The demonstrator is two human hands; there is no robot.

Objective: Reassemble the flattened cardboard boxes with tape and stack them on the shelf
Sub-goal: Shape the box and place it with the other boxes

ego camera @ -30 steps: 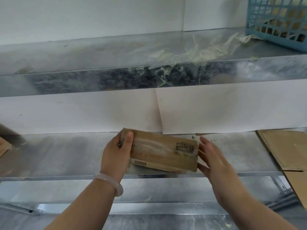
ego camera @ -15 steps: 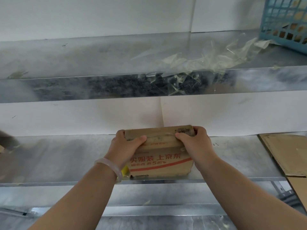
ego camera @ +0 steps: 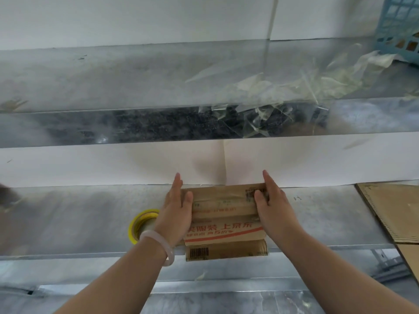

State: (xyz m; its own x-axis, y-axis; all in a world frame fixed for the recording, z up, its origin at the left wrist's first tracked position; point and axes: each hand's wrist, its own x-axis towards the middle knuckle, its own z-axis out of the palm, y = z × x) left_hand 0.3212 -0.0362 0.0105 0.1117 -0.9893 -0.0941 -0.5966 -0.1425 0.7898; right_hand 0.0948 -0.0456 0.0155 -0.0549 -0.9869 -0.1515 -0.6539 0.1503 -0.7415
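Note:
A taped brown cardboard box (ego camera: 223,219) with red print sits on the metal shelf (ego camera: 79,218), its far edge close to the white back wall, stacked on a second box (ego camera: 226,251) whose barcoded front shows below it. My left hand (ego camera: 176,214) lies flat against the top box's left side, thumb on top. My right hand (ego camera: 272,205) presses its right side, fingers straight and thumb over a barcode label. A roll of clear tape with a yellow core (ego camera: 141,225) stands just left of my left wrist.
Flattened cardboard sheets (ego camera: 394,214) lie at the shelf's right end. On the upper shelf (ego camera: 113,75) are crumpled strips of used clear tape (ego camera: 283,87) and a blue plastic basket (ego camera: 399,28) at the far right. A lower shelf shows below.
The box went from tilted in my hands to standing on the stack, then slid back toward the wall. My fingers have straightened along its sides, and the tape roll has come into view.

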